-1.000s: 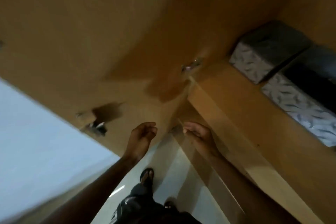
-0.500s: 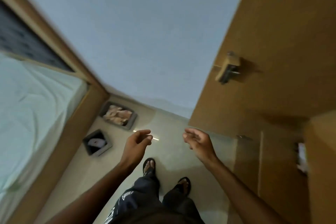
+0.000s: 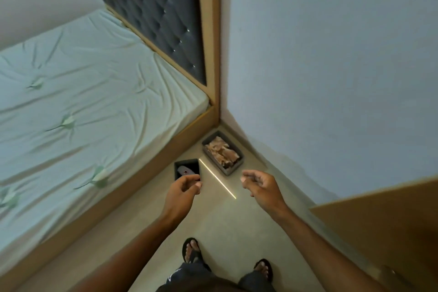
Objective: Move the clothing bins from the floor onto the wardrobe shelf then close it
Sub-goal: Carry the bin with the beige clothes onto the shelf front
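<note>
Two grey clothing bins stand on the floor in the corner between bed and wall. The larger bin [image 3: 233, 168] holds crumpled tan clothes. The smaller dark bin [image 3: 187, 168] sits beside the bed frame with a grey item inside, partly covered by my left hand [image 3: 182, 194]. My left hand hovers above it, fingers curled and empty. My right hand [image 3: 260, 187] is raised to the right of the bins, fingers loosely curled, holding nothing. A brown wardrobe door [image 3: 384, 227] shows at the lower right; the shelf is out of view.
A bed [image 3: 78, 92] with a pale green sheet and a dark tufted headboard [image 3: 161, 12] fills the left. A pale blue wall [image 3: 331, 66] rises on the right. Beige floor [image 3: 227, 225] lies ahead, with my sandalled feet at the bottom.
My view has swung left from the wardrobe shelf and its bins to the bed corner. The two floor bins have come closer. Both hands stay raised and empty.
</note>
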The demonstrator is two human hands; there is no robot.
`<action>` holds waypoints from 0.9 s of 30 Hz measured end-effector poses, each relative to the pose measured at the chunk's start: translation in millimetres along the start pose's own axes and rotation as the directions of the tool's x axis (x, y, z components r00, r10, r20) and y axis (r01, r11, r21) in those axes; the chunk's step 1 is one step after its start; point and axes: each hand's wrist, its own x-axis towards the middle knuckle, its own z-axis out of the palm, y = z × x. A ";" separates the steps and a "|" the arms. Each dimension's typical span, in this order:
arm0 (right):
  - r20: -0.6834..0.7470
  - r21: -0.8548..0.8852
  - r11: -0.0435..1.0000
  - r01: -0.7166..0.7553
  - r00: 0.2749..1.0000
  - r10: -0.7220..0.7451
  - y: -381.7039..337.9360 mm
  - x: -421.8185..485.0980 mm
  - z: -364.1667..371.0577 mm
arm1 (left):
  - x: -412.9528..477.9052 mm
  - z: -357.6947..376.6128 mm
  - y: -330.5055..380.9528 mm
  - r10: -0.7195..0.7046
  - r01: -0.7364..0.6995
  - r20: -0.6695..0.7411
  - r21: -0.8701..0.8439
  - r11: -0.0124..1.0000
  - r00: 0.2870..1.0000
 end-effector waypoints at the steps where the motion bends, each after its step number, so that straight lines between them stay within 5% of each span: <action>1: 0.019 -0.010 1.000 0.007 1.000 -0.007 -7.5 11.7 12.4 | 12.9 -12.5 1.3 0.003 -0.003 -0.016 0.000 1.000 1.000; 15: 0.077 -0.179 0.973 -0.143 0.984 0.159 -0.1 274.8 36.2 | 253.5 8.5 8.3 -0.212 0.213 -0.060 -0.004 0.977 0.975; 27: 0.164 -0.563 0.801 -0.205 0.922 0.352 257.6 572.3 62.4 | 539.1 127.3 -186.3 -0.482 0.464 0.018 0.246 0.851 0.876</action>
